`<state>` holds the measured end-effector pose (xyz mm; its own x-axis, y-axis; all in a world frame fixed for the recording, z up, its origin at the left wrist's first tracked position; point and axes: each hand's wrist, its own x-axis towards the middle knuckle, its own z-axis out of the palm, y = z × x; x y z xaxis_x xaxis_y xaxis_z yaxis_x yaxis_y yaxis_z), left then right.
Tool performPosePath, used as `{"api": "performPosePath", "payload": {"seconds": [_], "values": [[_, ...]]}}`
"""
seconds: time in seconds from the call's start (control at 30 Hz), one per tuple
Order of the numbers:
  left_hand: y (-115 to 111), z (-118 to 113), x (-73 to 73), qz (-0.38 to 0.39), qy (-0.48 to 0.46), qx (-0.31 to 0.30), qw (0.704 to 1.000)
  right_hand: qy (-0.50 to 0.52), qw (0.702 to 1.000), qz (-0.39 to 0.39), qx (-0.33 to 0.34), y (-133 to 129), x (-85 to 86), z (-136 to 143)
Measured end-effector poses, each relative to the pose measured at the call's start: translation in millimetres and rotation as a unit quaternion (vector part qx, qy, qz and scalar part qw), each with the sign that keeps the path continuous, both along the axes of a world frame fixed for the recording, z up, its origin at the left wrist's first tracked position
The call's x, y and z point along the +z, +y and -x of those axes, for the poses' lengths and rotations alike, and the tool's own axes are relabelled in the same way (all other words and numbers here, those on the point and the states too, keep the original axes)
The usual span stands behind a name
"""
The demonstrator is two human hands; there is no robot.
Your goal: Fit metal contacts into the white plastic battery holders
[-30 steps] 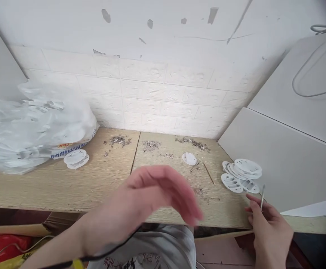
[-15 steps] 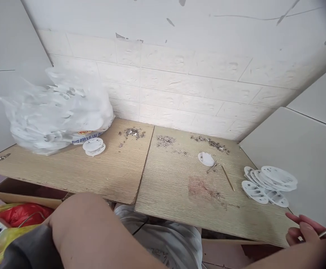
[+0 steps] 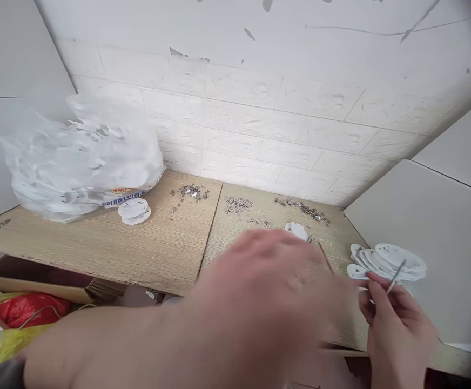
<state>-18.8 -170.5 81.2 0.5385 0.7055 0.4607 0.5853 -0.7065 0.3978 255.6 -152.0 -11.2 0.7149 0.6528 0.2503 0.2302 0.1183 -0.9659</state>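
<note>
My left hand (image 3: 268,275) reaches over the middle of the table, smeared by motion. Its fingers cannot be made out, nor whether they hold anything. At the right, my right hand (image 3: 399,324) is closed around a slim metal tool (image 3: 396,275) whose tip points up; its exact kind is unclear. Just behind that hand lies a pile of round white plastic discs (image 3: 401,256) with slots and small metal pieces. One white disc (image 3: 296,231) lies beyond my left hand's fingers, beside a thin wooden stick (image 3: 325,256) that the hand partly covers.
Small metal parts lie in heaps on the wooden table (image 3: 170,237), one heap (image 3: 239,204) near the seam. Two white discs (image 3: 134,210) sit by a large plastic bag (image 3: 85,162) of white pieces. A wall and side panels enclose the table. Below left stands a cardboard box (image 3: 36,278).
My left arm has swung so that its hand is now in view over the table. My right hand has moved left and up with the metal tool, in front of the disc pile.
</note>
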Motion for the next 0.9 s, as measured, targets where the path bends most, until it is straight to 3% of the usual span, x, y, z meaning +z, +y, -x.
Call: {"api": "performPosePath", "payload": {"seconds": [0.03, 0.1, 0.17, 0.23, 0.33, 0.47, 0.57, 0.7, 0.8, 0.9], "values": [[21.8, 19.0, 3.1, -0.001, 0.027, 0.017, 0.999, 0.010, 1.000, 0.012, 0.020, 4.0, 1.9, 3.5], [62.3, 60.8, -5.3, -0.028, 0.039, 0.150, 0.987, -0.015, 0.997, 0.038, 0.069, 15.2, 7.4, 9.8], [91.0, 98.4, -29.4, -0.011, 0.084, 0.294, 0.952, -0.083, 0.987, 0.049, 0.132, 31.8, 15.0, 17.5], [105.6, 124.3, -58.2, 0.012, 0.148, 0.390, 0.909, -0.167, 0.962, 0.067, 0.206, 54.3, 22.7, 29.2], [109.5, 140.9, -89.0, 0.001, 0.201, 0.417, 0.886, -0.303, 0.900, 0.119, 0.289, 95.0, 27.8, 54.3], [106.8, 146.0, -98.9, 0.003, 0.191, 0.460, 0.867, -0.437, 0.833, 0.135, 0.310, 140.1, 16.3, 86.1], [108.4, 151.5, -98.5, 0.000, 0.191, 0.467, 0.863, -0.464, 0.820, 0.133, 0.307, 154.1, 4.5, 95.2], [115.2, 162.2, -105.7, -0.023, 0.181, 0.433, 0.883, -0.442, 0.841, 0.106, 0.293, 153.9, -2.4, 89.7], [120.3, 162.6, -113.5, -0.068, 0.118, 0.346, 0.928, -0.415, 0.860, 0.095, 0.282, 152.4, -5.4, 81.3], [120.8, 144.5, -111.9, -0.094, 0.054, 0.216, 0.970, -0.385, 0.877, 0.095, 0.270, 154.1, -8.8, 75.8]]}}
